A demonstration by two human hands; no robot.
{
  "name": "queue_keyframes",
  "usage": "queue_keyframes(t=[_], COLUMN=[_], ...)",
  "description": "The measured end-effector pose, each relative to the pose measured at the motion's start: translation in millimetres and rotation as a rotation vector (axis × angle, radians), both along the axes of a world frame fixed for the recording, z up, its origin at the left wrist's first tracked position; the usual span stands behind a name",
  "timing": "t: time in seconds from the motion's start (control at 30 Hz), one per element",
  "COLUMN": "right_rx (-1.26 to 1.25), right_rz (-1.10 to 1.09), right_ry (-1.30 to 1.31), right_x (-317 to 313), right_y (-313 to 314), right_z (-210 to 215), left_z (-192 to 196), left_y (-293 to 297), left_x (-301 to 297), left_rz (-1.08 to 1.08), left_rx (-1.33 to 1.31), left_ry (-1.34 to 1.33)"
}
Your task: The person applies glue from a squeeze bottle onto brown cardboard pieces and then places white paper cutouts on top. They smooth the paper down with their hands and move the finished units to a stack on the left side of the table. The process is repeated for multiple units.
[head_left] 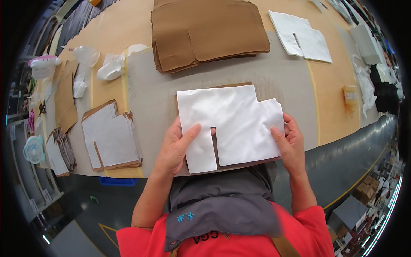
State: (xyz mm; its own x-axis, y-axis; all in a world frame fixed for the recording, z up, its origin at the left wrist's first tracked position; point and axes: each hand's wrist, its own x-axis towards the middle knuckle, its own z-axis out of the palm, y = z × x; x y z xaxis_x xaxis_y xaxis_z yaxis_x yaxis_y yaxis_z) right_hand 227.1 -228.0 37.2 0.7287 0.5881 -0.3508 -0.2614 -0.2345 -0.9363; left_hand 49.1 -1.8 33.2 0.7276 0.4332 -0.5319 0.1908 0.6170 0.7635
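The left hand (175, 147) and the right hand (291, 143) hold a white cut-out sheet (231, 124) by its two sides, fingers closed on its edges; it lies on a brown card (222, 87) at the near edge of the counter (162, 98); a brown stack (209, 30) sits farther back; a smaller pile (111, 135) is to the left.

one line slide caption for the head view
Both hands, left and right, press a white sheet onto brown card at the table edge.
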Motion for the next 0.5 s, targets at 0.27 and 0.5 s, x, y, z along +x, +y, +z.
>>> queue_keyframes(t=[0.27,0.5], right_rx=[0.013,-0.023], right_rz=[0.000,0.004], right_ry=[0.009,-0.033], right_x=[2,2], right_y=[1,-2], right_z=[4,2], left_z=[-2,4], left_y=[3,-2], left_x=[-16,-17], left_rz=[-0.052,-0.050], left_rx=[0.305,0.583], left_ry=[0.078,0.168])
